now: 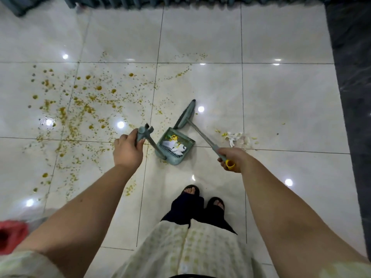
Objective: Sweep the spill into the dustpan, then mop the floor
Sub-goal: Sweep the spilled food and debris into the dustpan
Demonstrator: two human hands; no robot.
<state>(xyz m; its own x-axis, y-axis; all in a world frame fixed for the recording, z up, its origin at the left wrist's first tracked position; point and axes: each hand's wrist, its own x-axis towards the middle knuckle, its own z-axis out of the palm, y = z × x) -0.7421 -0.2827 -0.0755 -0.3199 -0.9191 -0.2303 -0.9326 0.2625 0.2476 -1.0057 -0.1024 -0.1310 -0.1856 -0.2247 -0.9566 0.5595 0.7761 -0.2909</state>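
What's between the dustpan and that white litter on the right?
The broom handle crosses over the tile there; yellow crumbs lie near the litter. Head view.

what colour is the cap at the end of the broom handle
Yellow; the cap sits by the right hand, clearest in the head view.

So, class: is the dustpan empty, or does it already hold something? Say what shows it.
Not empty. The dustpan holds white scraps and yellow bits, piled toward its handle end.
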